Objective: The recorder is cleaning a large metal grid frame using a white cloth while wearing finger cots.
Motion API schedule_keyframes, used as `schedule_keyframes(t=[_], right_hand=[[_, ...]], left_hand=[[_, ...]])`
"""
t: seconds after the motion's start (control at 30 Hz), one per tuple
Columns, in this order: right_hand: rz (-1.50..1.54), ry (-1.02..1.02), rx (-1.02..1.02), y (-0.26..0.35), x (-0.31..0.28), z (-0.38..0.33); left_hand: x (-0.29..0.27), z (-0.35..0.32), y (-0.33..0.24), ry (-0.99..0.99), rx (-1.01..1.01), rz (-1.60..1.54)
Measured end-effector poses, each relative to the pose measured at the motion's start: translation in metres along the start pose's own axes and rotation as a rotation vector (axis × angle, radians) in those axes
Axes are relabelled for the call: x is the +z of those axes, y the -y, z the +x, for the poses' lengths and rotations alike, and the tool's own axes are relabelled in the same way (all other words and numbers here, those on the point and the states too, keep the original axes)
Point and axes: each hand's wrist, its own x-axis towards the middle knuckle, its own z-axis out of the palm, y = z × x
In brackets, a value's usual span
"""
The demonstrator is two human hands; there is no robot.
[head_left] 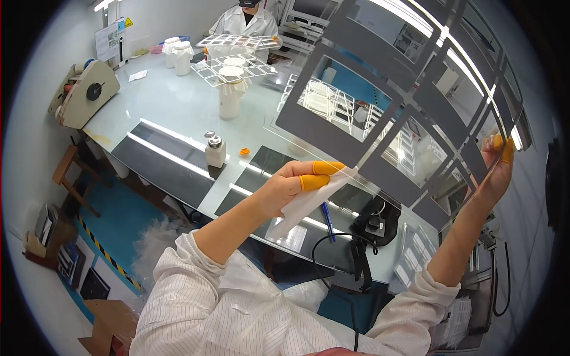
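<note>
A large clear sheet with grey rectangular frames is held up, tilted, across the upper right. My right hand, with yellow finger cots, grips its right edge. My left hand, also with yellow finger cots on thumb and finger, pinches a white cloth at the sheet's lower left edge. The cloth hangs down below the fingers and touches the sheet's edge. Part of my right hand's fingers is hidden behind the sheet.
On the glossy table stand a pump bottle, an orange scrap, a blue pen and a black device with a cable. White-framed sheets rest on covered jars. A tape dispenser-like machine is left; a co-worker sits opposite.
</note>
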Motion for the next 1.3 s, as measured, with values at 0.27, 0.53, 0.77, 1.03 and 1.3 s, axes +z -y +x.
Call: schedule_keyframes(t=[0.27, 0.53, 0.77, 1.03, 1.3], right_hand=[[-0.135, 0.125, 0.017, 0.012, -0.018, 0.005], [-0.084, 0.106, 0.005, 0.008, -0.009, -0.002], [-0.123, 0.026, -0.015, 0.004, -0.003, -0.003], [-0.165, -0.270, -0.155, 0.004, 0.009, -0.010], [-0.118, -0.004, -0.083, 0.021, -0.028, -0.003]], left_hand=[[-0.004, 0.003, -0.011, 0.069, 0.121, 0.035], [0.002, 0.030, -0.018, 0.127, 0.186, -0.109], [0.012, 0.043, -0.026, 0.143, 0.123, -0.210], [0.007, 0.029, -0.051, 0.136, 0.301, -0.200], [0.000, 0.012, -0.068, 0.189, 0.444, -0.291]])
